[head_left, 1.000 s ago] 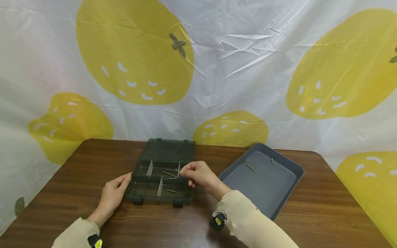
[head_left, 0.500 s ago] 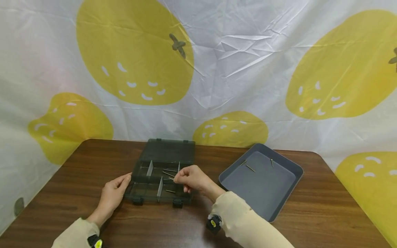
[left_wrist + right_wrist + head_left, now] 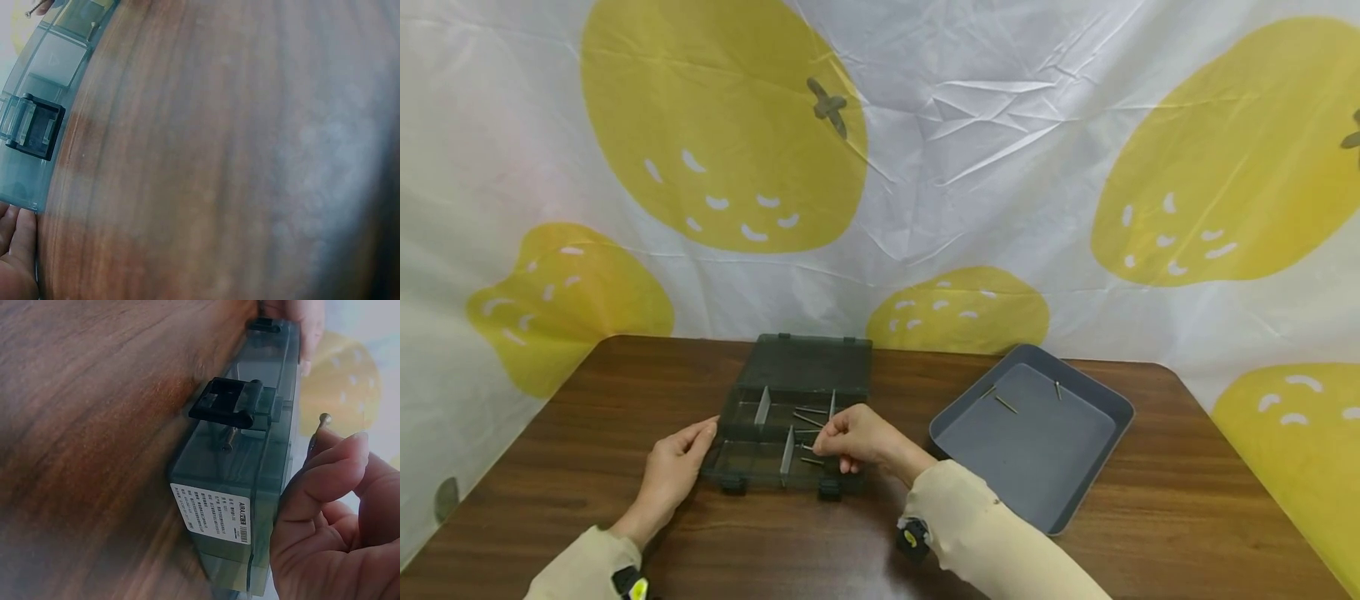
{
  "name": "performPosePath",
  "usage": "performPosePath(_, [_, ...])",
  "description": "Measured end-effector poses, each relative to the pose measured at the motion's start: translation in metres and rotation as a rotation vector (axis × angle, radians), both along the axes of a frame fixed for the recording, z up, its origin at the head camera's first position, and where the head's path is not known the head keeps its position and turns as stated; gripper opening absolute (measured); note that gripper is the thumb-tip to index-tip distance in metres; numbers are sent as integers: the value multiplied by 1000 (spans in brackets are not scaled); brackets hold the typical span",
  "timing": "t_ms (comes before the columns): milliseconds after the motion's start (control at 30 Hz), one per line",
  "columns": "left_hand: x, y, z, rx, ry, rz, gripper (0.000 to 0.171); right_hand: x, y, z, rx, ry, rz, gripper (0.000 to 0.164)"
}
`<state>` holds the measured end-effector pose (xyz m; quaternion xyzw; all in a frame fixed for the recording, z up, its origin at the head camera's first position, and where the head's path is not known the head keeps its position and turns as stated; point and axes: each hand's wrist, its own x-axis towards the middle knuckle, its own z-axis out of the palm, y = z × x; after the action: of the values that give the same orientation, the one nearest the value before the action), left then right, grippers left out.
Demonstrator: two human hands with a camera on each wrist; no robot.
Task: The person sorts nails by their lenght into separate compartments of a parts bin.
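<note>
A dark translucent compartment box (image 3: 747,457) stands on the table with its lid laid back. My left hand (image 3: 672,471) rests against its left side, fingers fairly straight. Over the front right compartment, my right hand (image 3: 871,442) pinches a small metal screw (image 3: 324,420) between thumb and finger; its head shows in the right wrist view. Below that hand, one screw (image 3: 812,461) lies in the front right compartment. Several longer screws (image 3: 807,419) lie in the compartment behind it, partly hidden by the right hand.
A grey tray (image 3: 1037,500) stands right of the box, partly behind the right forearm, with a few screws (image 3: 1007,405) in its far part. Two black latches (image 3: 830,489) stick out from the box's front. A lemon-print cloth (image 3: 962,208) hangs behind the wooden table (image 3: 760,550).
My right hand has moved slightly left and toward me with the screw, from the rear compartment to above the front right one. The left hand has stayed on the box.
</note>
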<state>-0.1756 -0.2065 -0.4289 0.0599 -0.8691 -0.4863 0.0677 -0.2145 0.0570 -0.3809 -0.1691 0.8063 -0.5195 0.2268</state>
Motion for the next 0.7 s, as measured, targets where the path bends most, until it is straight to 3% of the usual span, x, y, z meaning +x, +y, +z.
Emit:
performPosePath(233, [0,0,0,-11,8,1,49,0,-2,2,53,21,47,11])
performPosePath(500, [0,0,0,-10,8,0,48,2,-4,2,86,44,38,9])
performPosePath(700, [0,0,-1,-9,8,2,50,5,-7,3,147,116,49,7])
